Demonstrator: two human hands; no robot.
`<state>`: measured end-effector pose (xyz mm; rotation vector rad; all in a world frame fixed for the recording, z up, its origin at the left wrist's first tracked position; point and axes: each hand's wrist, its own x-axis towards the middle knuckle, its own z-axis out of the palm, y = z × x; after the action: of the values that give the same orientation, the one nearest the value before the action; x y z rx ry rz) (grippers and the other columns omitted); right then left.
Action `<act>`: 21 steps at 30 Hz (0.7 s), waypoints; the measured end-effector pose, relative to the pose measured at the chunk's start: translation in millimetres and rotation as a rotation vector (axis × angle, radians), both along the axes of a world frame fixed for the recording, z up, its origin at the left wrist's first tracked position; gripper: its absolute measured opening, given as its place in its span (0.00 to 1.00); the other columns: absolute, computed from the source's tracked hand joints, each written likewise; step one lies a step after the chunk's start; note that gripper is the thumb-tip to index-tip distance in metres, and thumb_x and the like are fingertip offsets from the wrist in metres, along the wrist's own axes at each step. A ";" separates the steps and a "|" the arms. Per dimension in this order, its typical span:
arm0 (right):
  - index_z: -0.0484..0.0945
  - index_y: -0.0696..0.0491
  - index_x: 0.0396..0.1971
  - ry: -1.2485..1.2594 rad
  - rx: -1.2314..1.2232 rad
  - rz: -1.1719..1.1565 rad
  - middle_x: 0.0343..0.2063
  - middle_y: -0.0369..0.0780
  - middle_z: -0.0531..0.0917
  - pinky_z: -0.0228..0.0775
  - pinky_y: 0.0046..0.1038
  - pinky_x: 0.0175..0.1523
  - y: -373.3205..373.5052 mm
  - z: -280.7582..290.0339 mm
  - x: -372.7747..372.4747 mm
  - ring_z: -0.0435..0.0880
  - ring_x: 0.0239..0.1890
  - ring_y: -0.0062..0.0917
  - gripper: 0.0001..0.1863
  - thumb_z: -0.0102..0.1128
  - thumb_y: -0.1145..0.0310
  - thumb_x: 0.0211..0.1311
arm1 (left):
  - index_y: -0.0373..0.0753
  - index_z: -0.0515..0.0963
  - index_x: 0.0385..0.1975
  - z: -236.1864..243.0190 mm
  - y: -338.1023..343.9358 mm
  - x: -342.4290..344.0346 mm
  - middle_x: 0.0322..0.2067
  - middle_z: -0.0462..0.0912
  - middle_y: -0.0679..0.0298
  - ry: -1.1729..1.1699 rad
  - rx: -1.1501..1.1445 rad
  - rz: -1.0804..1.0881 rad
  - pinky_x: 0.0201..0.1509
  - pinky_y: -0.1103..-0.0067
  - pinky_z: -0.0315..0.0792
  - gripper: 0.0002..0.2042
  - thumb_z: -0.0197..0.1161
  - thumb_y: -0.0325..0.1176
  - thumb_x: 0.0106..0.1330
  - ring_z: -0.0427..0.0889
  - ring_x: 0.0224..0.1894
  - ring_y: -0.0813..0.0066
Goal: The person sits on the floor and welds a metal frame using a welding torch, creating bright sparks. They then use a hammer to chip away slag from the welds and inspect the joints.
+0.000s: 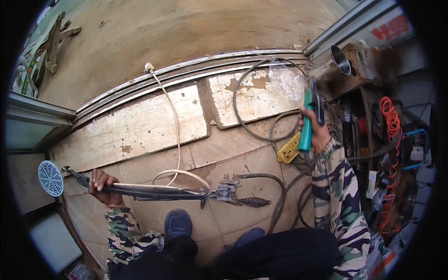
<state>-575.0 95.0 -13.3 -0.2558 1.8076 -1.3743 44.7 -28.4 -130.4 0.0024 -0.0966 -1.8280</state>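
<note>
My left hand (105, 187) is closed round a long, dark jointed arm (161, 192), held level above the tiled floor. A white cord runs along it, and a metal clamp (227, 192) sits at its right end. Beyond its left end is a pale blue slotted disc (50, 178); I cannot tell whether the two are joined. My right hand (315, 129) grips a green-and-black tool (305, 122), upright; its exact kind is unclear. Just left of that tool lies a yellow socket block (289, 148). A dark coiled spring (255, 202) shows beside the clamp.
The white cord ends in a plug (149, 68) by the metal door track (186, 70). Two worn boards (135, 126) lie along it. Black cable (235, 95) loops across the floor. Cluttered shelving at right holds an orange coiled hose (389, 116) and a metal funnel (341, 59).
</note>
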 end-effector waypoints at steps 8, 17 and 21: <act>0.76 0.57 0.42 0.076 -0.032 0.059 0.27 0.40 0.80 0.77 0.30 0.27 -121.5 -60.1 -77.1 0.81 0.25 0.27 0.20 0.76 0.63 0.58 | 0.44 0.67 0.39 -10.8 6.7 -0.7 0.29 0.73 0.71 -0.085 0.131 -0.030 0.42 0.75 0.68 0.14 0.70 0.29 0.64 0.76 0.36 0.77; 0.77 0.64 0.49 0.326 0.123 0.182 0.34 0.44 0.85 0.81 0.30 0.36 -115.5 -83.8 -58.5 0.86 0.32 0.30 0.26 0.74 0.58 0.63 | 0.41 0.69 0.43 21.3 18.3 -3.7 0.32 0.73 0.68 -0.180 0.405 -0.040 0.51 0.74 0.69 0.16 0.71 0.29 0.62 0.75 0.43 0.73; 0.80 0.67 0.47 0.737 0.401 0.482 0.29 0.42 0.85 0.77 0.28 0.35 -88.0 -70.1 -49.4 0.86 0.30 0.26 0.24 0.69 0.59 0.65 | 0.38 0.70 0.44 33.1 18.3 -2.7 0.33 0.73 0.65 -0.222 0.487 -0.046 0.53 0.73 0.69 0.14 0.67 0.29 0.65 0.75 0.45 0.72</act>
<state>-624.4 7.0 -83.5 -1.0046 2.3463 -0.5785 42.0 -10.1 -97.3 0.5495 0.1953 -1.8511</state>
